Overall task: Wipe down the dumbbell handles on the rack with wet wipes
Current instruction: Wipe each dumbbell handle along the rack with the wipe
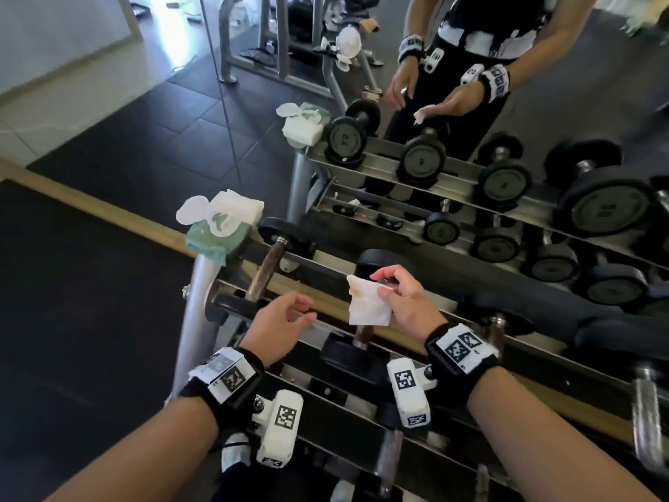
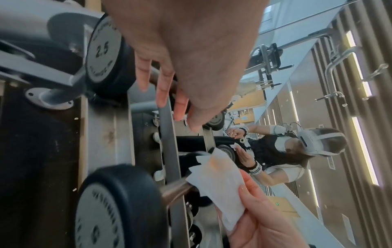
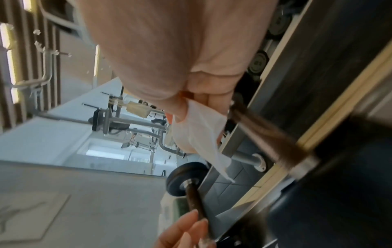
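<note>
My right hand pinches a white wet wipe with a brownish stain, just above the handle of the second dumbbell on the top row of the rack. In the right wrist view the wipe hangs from thumb and fingers beside that brown handle. My left hand hovers empty with relaxed fingers beside the wipe, near the first dumbbell's rusty handle. The left wrist view shows the left fingers over the 2.5 dumbbell and the stained wipe.
A green pack of wet wipes with its lid open sits on the rack's left end. A mirror right behind the rack reflects the dumbbells and me. Larger dumbbells fill the rack to the right, and lower rows lie below my wrists.
</note>
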